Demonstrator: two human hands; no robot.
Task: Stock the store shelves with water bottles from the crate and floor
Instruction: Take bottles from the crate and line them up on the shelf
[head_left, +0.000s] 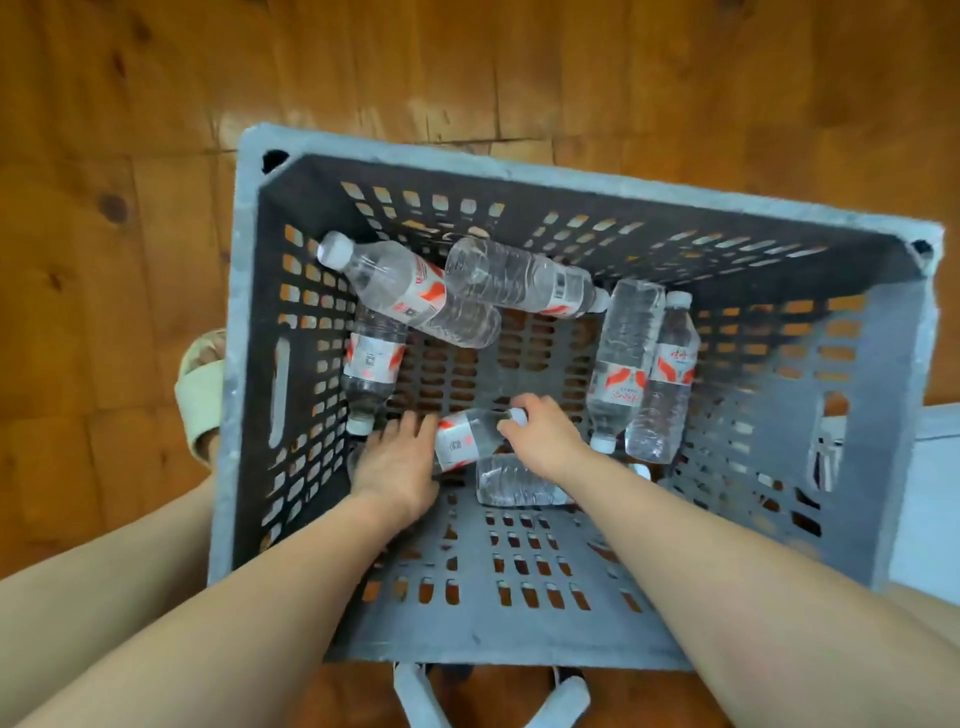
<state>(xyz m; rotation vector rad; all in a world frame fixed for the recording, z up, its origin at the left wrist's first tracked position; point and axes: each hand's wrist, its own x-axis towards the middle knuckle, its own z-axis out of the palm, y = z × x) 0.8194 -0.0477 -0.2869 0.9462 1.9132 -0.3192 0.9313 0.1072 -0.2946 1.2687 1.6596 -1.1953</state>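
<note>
Wood floor (119, 171), grey crate (519, 172): right hand (543, 439) grip curled round bottle (464, 441) neck; left hand (396, 465) flat, touching it.

Indoor room, kind unclear — varnished wood floor (156, 156), perforated grey crate (519, 171).

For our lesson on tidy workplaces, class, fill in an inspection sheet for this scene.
Surface: brown wooden plank floor, glossy.
Job's things: grey perforated plastic crate on the floor; at least seven clear plastic water bottles lying inside.
Clutter: nothing seen.
Hands: right hand grips one red-labelled bottle at its cap end; left hand, fingers relaxed, lies against its other end.
Cables: nothing seen.
Surroundings: beige sandal left of crate; white object at right.
</note>
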